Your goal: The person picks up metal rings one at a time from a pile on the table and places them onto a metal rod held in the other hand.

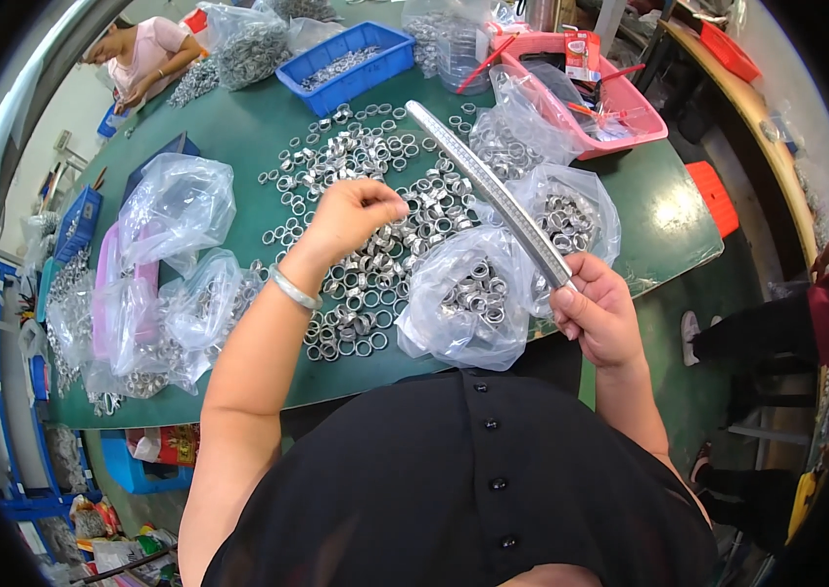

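The fingertips of the left hand curl downward, so whether they pinch a ring cannot be told. The lower end of the tapered metal stick is buried in the grip of the right hand. The rings inside the clear bags are blurred by plastic. A black shirt hides the near edge of the tabletop. The blue tray's contents are too small to tell.

The person wears a black button-front top with small dark buttons, arms bare, and a silver bangle at centre-left of frame
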`<action>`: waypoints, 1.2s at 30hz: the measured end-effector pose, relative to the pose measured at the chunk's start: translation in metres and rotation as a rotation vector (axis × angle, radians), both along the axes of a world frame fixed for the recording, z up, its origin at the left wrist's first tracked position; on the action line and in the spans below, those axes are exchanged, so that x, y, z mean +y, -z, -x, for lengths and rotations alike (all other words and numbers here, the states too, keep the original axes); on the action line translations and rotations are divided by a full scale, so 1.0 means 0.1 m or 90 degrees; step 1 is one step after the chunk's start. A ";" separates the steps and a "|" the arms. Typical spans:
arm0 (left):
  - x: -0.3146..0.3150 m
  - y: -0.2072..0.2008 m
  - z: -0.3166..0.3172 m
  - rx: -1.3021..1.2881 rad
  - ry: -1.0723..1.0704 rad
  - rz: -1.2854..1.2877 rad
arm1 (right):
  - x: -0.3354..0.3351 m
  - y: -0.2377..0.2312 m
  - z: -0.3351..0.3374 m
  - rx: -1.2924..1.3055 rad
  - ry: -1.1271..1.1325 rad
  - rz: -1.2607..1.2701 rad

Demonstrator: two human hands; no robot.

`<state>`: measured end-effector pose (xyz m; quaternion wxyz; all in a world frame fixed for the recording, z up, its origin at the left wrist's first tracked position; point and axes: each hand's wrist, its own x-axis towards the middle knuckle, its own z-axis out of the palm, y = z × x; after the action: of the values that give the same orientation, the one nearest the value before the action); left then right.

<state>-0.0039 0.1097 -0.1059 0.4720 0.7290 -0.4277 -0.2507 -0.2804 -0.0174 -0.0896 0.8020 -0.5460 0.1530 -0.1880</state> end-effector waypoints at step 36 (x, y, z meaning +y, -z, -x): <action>0.09 -0.18 0.61 0.568 0.285 0.281 | 0.21 0.07 -0.19 0.023 -0.115 -0.009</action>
<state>-0.0647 0.1186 -0.0875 0.6847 0.3269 -0.3732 -0.5340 -0.2613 0.0034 -0.0963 0.8166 -0.5552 0.1191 -0.1039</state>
